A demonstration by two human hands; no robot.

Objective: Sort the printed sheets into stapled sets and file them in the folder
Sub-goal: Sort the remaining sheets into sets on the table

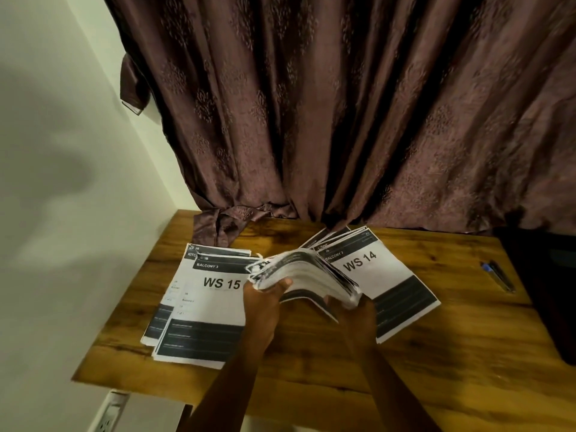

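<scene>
a heavy brownish-purple curtain (343,104) with a woven leaf pattern hangs in deep folds across the back, its hem bunched on the far edge of the wooden surface (311,369). the surface has warm, knotty grain. a pale wall (56,151) stands to the left, crossed by soft shadow. low on it sits a white wall socket (110,413). the light is dim and yellowish.

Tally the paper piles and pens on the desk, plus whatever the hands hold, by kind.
Piles lying on the desk: 2, the WS 15 pile and the WS 14 pile
Stacks held: 1, the stack gripped by the left hand and right hand
Pens: 2
Total: 5
</scene>
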